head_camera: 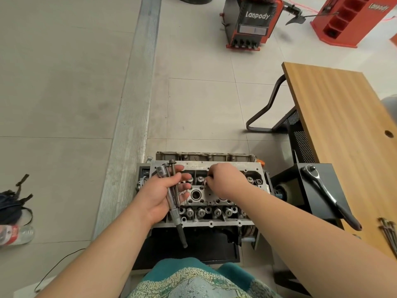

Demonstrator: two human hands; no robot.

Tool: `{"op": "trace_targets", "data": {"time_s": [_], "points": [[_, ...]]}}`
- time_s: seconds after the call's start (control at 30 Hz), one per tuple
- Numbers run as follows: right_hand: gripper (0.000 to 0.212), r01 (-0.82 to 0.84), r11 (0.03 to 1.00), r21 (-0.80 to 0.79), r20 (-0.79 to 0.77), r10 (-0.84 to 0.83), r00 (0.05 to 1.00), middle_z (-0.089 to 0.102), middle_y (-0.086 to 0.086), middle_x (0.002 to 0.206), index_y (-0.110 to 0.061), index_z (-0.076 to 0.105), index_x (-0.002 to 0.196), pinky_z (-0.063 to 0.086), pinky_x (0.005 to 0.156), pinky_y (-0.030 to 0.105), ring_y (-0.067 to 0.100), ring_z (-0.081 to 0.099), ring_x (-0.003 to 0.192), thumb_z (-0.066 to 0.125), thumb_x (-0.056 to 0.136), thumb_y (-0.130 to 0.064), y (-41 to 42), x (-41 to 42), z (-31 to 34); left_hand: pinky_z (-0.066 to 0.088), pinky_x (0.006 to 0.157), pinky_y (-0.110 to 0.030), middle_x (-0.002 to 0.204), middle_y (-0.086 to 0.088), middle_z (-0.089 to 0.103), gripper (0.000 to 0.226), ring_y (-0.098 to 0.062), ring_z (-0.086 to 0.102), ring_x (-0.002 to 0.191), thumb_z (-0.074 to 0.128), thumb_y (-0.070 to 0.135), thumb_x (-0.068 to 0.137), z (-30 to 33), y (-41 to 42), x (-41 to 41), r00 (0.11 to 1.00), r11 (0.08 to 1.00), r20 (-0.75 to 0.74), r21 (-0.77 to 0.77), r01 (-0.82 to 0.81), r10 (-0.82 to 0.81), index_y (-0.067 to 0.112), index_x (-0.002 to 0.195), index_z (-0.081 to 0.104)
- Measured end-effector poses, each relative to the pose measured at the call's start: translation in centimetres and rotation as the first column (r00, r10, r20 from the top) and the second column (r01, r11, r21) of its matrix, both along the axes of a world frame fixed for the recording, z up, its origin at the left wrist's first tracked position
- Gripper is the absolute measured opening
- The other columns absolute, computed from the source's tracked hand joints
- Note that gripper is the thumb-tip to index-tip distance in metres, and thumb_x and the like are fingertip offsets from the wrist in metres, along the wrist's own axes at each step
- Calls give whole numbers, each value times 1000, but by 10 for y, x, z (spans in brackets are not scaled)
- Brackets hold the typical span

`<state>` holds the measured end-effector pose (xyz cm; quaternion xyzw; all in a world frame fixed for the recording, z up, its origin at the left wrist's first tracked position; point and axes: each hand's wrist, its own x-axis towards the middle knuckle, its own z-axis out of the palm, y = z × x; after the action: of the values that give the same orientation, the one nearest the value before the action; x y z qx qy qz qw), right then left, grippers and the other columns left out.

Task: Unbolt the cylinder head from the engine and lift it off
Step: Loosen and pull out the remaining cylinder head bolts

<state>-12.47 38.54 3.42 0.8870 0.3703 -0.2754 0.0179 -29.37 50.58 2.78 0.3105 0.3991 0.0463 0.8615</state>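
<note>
The grey metal cylinder head (217,201) lies on the engine on a black stand just in front of me, its valve springs and bolt holes facing up. My left hand (163,194) hovers over its left part and holds a long socket extension (171,203) together with two long head bolts (173,171). My right hand (225,181) reaches down onto the middle of the head, fingertips curled and pinching something small that I cannot make out.
A ratchet wrench (328,194) lies on a black box (287,179) to the right. Beside it a wooden table (335,117) carries several removed bolts (390,232) at its near edge. A plastic bottle (16,234) and a dark bag (12,203) lie on the floor, left. Red machines (253,20) stand far back.
</note>
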Motion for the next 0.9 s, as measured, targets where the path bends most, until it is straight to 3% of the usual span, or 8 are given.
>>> {"op": "trace_targets", "data": {"time_s": [0.13, 0.2, 0.33, 0.53, 0.6, 0.7, 0.77, 0.9], "points": [[26, 44, 955, 294, -6, -45, 999, 69, -8, 80, -20, 73, 102, 47, 58, 28, 11, 62, 68, 48, 97, -25, -4, 4, 45, 63, 82, -48, 121, -15, 77, 22, -27, 76, 96, 58, 9, 106, 3, -3, 6, 999, 993, -1, 110, 43, -43, 14, 125, 68], [26, 146, 905, 400, -159, -88, 983, 65, -15, 63, -23, 76, 98, 41, 50, 23, -1, 59, 57, 50, 97, -26, -3, 12, 69, 63, 84, -49, 123, -16, 77, 22, -30, 76, 102, 59, 19, 107, 8, -7, 14, 998, 993, 16, 103, 61, -63, 12, 127, 65], [23, 237, 881, 409, -381, -71, 922, 65, -14, 68, -21, 78, 101, 41, 55, 21, -2, 56, 55, 57, 101, -30, 4, 16, 79, 62, 87, -55, 126, -21, 74, 37, -41, 73, 115, 55, 34, 108, 21, -19, 32, 980, 981, 65, 44, 187, -190, 7, 130, 66], [36, 421, 766, 485, -485, -165, 859, 75, -7, 78, -31, 64, 114, 45, 46, 19, 1, 67, 57, 62, 95, -61, -17, 22, 51, 61, 62, -37, 84, -8, 69, 31, -18, 65, 64, 67, 24, 95, 22, -35, 36, 981, 988, 143, -61, 141, -131, 5, 120, 65], [32, 485, 742, 464, -434, -287, 854, 76, -5, 81, -31, 67, 111, 50, 52, 26, 9, 70, 62, 55, 97, -58, -32, 35, 37, 61, 63, -34, 89, -7, 71, 36, -17, 67, 68, 67, 17, 93, 17, -37, 33, 983, 990, 158, -81, 111, -97, 6, 127, 66], [26, 308, 922, 236, -62, -302, 951, 75, -1, 93, -22, 73, 113, 53, 62, 29, 16, 68, 72, 53, 102, -35, -62, 56, 9, 63, 68, -37, 117, -8, 77, 35, -22, 75, 87, 62, 9, 97, 11, -38, 27, 977, 990, 207, -125, 71, -44, 10, 132, 66], [28, 215, 975, 60, -52, -212, 976, 71, -6, 92, -24, 71, 121, 49, 56, 27, 11, 66, 72, 55, 102, -35, -78, 60, -7, 64, 75, -42, 130, -11, 74, 38, -27, 76, 98, 58, 2, 98, 7, -39, 24, 974, 990, 225, -138, 44, -12, 13, 134, 65], [38, 68, 997, 24, -27, -67, 997, 72, -6, 111, -40, 64, 135, 45, 64, 30, 15, 64, 88, 51, 102, -52, -78, 61, -19, 64, 80, -47, 129, -16, 74, 48, -32, 76, 106, 61, -2, 91, 0, -41, 21, 981, 991, 194, -131, -1, 27, 15, 136, 65]]}}
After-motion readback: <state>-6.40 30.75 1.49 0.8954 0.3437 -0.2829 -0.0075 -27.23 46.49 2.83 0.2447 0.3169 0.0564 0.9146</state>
